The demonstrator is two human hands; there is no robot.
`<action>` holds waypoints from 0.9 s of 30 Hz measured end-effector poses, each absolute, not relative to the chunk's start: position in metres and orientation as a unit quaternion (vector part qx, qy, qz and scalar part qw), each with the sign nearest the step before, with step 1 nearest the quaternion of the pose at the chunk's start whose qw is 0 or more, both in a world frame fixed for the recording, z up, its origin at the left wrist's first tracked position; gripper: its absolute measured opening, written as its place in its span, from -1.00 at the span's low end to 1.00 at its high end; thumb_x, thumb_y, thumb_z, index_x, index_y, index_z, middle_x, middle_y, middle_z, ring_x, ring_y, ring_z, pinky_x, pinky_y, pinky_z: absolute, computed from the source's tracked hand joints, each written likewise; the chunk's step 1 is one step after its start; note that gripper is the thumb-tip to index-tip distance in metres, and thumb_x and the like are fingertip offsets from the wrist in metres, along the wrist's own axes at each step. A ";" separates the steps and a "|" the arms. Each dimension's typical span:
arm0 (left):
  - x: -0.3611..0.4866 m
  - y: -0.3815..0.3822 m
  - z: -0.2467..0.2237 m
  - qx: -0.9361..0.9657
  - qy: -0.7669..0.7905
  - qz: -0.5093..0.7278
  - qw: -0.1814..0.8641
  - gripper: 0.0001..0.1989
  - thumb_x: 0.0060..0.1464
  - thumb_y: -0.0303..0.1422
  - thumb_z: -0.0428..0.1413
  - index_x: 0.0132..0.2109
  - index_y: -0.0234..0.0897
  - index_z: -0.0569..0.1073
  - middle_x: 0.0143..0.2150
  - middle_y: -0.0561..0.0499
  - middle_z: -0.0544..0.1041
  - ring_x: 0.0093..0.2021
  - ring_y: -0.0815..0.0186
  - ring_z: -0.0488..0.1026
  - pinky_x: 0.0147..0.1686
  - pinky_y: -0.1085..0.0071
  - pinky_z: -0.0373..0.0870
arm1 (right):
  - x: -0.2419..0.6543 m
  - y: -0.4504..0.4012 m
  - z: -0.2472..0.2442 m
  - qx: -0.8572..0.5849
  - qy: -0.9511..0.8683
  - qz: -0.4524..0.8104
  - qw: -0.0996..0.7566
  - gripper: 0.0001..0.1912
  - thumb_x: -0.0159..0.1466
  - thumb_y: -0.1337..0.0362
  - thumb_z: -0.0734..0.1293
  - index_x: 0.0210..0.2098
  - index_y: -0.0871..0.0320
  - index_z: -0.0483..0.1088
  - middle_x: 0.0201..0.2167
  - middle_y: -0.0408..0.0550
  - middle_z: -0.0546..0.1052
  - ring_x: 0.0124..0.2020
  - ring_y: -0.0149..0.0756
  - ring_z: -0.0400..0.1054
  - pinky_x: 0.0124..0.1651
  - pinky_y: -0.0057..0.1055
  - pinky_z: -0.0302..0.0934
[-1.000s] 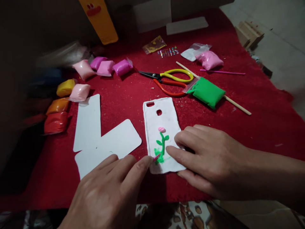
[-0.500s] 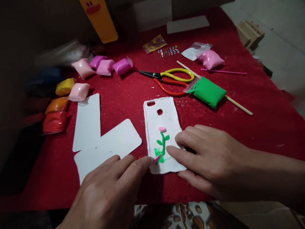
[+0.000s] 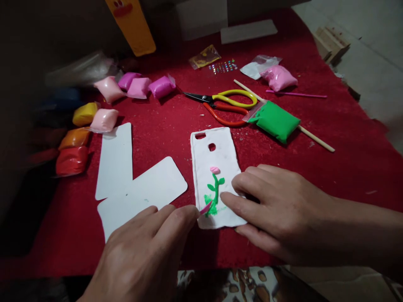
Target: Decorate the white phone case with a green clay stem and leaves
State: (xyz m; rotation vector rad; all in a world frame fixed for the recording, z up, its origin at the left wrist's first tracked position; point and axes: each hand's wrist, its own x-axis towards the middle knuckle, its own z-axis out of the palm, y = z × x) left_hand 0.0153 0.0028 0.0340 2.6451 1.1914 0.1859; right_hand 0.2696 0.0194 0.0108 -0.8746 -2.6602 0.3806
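A phone case (image 3: 217,147) covered in white clay lies on the red cloth, with two cut-outs near its top. On it is a clay flower with a pink bud (image 3: 214,170), a green stem with leaves (image 3: 216,188) and a smeared green patch (image 3: 209,202) at the base. My left hand (image 3: 151,243) is closed on a thin pink clay tool (image 3: 206,207), its pointed tip at the green patch. My right hand (image 3: 270,205) grips the case's lower right edge, fingers on top and thumb at the bottom edge.
Beyond the case lie scissors (image 3: 233,100) with yellow and red handles, a green clay packet (image 3: 277,121) on a wooden stick (image 3: 316,138), and a pink clay packet (image 3: 278,78). White cards (image 3: 116,163) and several coloured clay packets (image 3: 72,160) sit to the left.
The pink tool's tip has shifted slightly left and back over the green patch, along with my left hand. My right hand stays on the case.
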 end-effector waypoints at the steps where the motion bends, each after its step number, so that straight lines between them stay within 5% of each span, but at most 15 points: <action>1: 0.016 0.004 0.035 0.905 0.406 0.053 0.113 -0.80 0.20 -0.48 -0.13 -0.10 -0.20 0.32 -0.47 0.11 0.36 -0.53 0.39 0.34 -0.53 0.45 0.21 | 0.270 0.019 0.011 -0.306 -0.929 0.132 0.157 -0.74 0.24 0.32 0.28 -0.08 0.26 0.40 -0.27 -0.02 0.30 -0.32 -0.22 0.05 -0.30 -0.28 -0.10; 27: 0.013 0.000 0.030 0.898 0.422 0.044 0.114 -0.83 0.24 -0.43 -0.13 -0.09 -0.18 0.31 -0.45 0.09 0.39 -0.53 0.40 0.36 -0.52 0.47 0.23 | 0.269 0.019 0.010 -0.305 -0.930 0.134 0.158 -0.73 0.24 0.32 0.28 -0.08 0.27 0.40 -0.27 -0.01 0.31 -0.31 -0.22 0.07 -0.29 -0.27 -0.08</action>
